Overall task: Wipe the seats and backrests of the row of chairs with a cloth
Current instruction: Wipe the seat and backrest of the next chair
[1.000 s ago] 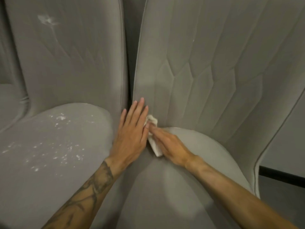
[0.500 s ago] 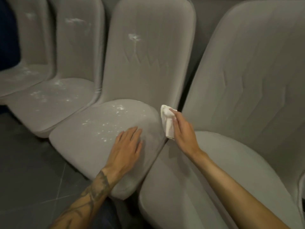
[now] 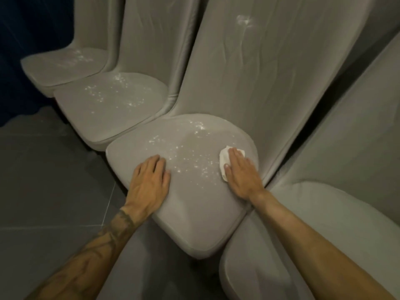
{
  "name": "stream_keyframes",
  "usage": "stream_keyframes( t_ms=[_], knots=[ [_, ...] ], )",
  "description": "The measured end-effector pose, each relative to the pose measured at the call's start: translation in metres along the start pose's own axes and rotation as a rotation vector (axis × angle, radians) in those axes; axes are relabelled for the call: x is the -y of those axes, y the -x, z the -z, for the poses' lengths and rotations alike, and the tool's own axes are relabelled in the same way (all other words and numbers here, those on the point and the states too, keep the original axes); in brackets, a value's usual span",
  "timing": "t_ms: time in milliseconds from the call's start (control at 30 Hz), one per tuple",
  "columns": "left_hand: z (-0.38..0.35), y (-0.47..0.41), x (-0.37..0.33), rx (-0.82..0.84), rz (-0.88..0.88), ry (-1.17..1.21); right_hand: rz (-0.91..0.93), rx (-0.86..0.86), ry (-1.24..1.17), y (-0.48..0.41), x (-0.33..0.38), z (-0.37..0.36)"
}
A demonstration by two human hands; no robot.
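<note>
— Where do we have the cloth [image 3: 224,157]?
— Under our right grip [image 3: 242,174], fingers straight, pressed flat on the speckled seat [image 3: 194,213] near its backrest [image 3: 249,83].
— And our left grip [image 3: 149,180]?
— Spread flat on the same seat's front, holding nothing.

Chairs [image 3: 249,79]: grey matt velvety fabric, seat [image 3: 194,191] speckled with white powdery flecks. Cloth [image 3: 224,158]: white, soft, crumpled. Floor [image 3: 54,180]: dark matt smooth tiles.

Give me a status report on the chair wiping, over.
Right hand flat, pressing cloth on speckled seat. Left hand flat on same seat, holding nothing. White specks between the hands; nothing in the way.
</note>
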State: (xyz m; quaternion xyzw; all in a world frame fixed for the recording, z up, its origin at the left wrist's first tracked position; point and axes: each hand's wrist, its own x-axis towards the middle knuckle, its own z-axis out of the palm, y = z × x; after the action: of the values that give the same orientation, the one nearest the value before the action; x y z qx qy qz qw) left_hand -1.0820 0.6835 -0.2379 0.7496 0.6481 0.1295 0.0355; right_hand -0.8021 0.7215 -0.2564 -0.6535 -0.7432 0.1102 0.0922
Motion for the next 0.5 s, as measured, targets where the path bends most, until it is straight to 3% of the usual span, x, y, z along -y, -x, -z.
stream_keyframes(
  t_ms=[133,333,500],
  knots=[
    [-0.015,-0.003,0.001,-0.035,0.045,-0.021,-0.051,-0.012,0.000,-0.001,0.016,0.000],
    [-0.022,-0.005,0.009,-0.059,0.030,-0.011,0.261,0.078,0.049,0.046,0.033,-0.005],
    [-0.017,-0.005,0.010,-0.019,0.019,0.011,-0.107,0.076,0.078,-0.010,0.011,0.013]
  ],
)
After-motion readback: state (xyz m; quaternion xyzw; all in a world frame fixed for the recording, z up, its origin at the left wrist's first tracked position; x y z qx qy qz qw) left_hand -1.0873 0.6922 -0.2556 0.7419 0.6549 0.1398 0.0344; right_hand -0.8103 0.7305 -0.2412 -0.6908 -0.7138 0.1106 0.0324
